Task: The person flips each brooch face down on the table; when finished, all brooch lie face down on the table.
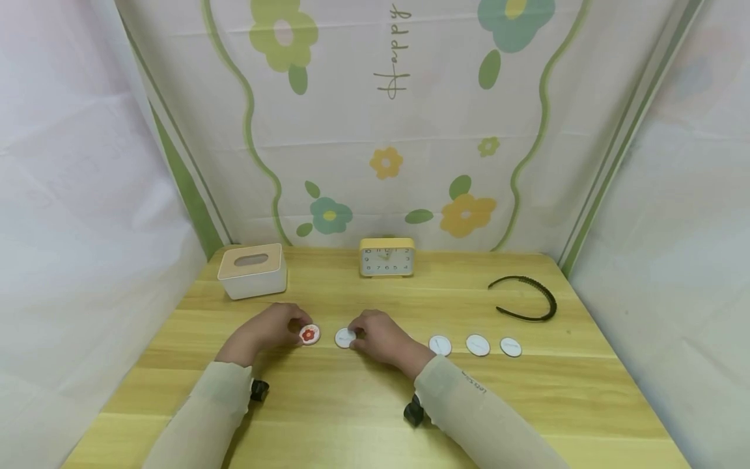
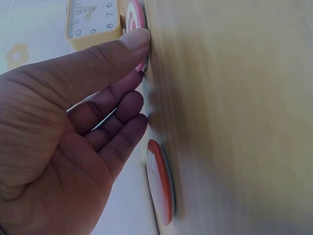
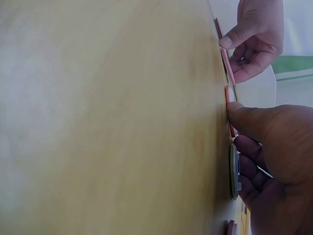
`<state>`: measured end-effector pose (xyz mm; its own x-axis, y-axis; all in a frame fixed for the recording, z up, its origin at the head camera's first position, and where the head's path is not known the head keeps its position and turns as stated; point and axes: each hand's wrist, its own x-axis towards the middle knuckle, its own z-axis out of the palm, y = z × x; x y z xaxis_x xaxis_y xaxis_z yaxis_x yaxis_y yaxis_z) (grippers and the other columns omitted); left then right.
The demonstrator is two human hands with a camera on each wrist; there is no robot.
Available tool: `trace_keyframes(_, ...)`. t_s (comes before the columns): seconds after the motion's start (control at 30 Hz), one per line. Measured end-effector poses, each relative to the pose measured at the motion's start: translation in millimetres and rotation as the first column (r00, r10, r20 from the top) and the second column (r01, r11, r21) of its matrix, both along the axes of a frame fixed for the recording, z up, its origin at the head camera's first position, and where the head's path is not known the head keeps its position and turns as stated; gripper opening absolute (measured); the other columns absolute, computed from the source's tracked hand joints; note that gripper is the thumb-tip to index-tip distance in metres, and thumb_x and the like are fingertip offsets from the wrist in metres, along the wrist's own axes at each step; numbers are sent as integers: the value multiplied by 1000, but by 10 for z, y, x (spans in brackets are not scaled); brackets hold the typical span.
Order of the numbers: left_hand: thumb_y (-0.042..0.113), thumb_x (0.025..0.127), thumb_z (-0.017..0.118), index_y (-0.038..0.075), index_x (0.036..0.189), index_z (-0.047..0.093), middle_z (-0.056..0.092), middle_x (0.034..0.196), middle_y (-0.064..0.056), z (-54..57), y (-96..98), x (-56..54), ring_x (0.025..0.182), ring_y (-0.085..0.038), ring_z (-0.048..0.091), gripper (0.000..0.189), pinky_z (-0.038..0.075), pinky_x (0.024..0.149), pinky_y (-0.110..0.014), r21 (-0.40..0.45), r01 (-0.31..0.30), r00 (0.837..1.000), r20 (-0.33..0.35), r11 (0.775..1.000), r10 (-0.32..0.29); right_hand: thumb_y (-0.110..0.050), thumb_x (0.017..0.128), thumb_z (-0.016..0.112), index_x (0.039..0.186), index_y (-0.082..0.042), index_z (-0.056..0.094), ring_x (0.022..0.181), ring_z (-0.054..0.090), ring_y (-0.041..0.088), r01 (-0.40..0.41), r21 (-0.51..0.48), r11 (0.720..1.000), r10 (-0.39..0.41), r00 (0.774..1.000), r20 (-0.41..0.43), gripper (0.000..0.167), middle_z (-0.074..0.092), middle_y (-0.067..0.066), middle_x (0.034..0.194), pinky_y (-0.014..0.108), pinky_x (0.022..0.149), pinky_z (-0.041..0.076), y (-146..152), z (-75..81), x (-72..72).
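My left hand (image 1: pixel 277 327) pinches the edge of a round pin badge with a red flower (image 1: pixel 309 335), low over the table. In the left wrist view its pink rim (image 2: pixel 132 14) shows beyond the thumb, and a red-edged badge (image 2: pixel 160 183) lies below the fingers. My right hand (image 1: pixel 379 337) holds a second badge, white side up (image 1: pixel 344 337), between thumb and fingers at its right edge. In the right wrist view that badge has a red edge (image 3: pixel 229 98). A green-edged badge (image 3: pixel 233 171) sits by the right fingers, hidden from the head view.
Three white-backed badges (image 1: pixel 477 345) lie in a row on the right. Behind them is a black headband (image 1: pixel 551 303). A yellow clock (image 1: pixel 387 242) stands at the back middle, with a tissue box (image 1: pixel 254 283) at the back left. Printed cloth (image 1: pixel 346 124) hangs behind the table.
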<state>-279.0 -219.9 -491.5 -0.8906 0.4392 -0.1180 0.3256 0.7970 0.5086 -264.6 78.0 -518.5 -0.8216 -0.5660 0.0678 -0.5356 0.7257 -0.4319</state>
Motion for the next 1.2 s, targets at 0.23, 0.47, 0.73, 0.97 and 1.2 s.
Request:
trace_keyframes(0.23, 6, 89, 89, 18, 117, 82, 75, 119, 0, -33, -18, -9, 112, -21, 66, 31, 55, 107, -53, -3, -9, 1000, 9, 1000, 9, -33, 98, 84, 127, -13, 78, 108, 66, 13, 17, -22, 1000, -16, 1000, 12, 36, 75, -1, 116, 36, 103, 57, -27, 13, -6)
trace_keyframes(0.47, 7, 89, 89, 18, 117, 82, 75, 116, 2, -35, -33, -10, 109, -19, 66, 31, 55, 105, -52, -2, -11, 1000, 12, 1000, 11, -31, 100, 82, 129, -11, 76, 117, 68, 19, -1, -56, 998, 0, 1000, -24, 36, 77, 2, 122, 38, 109, 54, -166, 23, -36)
trace_keyframes(0.73, 7, 90, 88, 17, 117, 82, 76, 116, 2, -26, -23, -13, 107, -19, 67, 30, 56, 102, -50, 18, -3, 1000, 12, 1000, 3, -30, 95, 85, 127, -13, 78, 120, 68, 20, 2, -52, 999, -4, 1000, -29, 37, 78, 0, 123, 33, 109, 54, -409, 5, -76)
trace_keyframes(0.97, 7, 91, 88, 16, 117, 82, 76, 118, 1, -30, -12, -12, 108, -19, 68, 28, 58, 101, -49, 34, -12, 1000, 25, 999, 11, -31, 94, 87, 128, -12, 78, 120, 68, 20, 5, -25, 1000, -6, 999, -46, 40, 79, 1, 124, 32, 109, 54, -531, -13, -75)
trace_keyframes(1.2, 6, 90, 88, 18, 114, 82, 77, 116, 3, -30, -7, -19, 107, -18, 68, 27, 58, 101, -49, 38, -19, 999, 36, 999, 18, -30, 95, 87, 127, -12, 78, 120, 69, 21, -17, -24, 1000, 16, 999, -51, 38, 79, 1, 124, 34, 111, 53, -615, -33, -74)
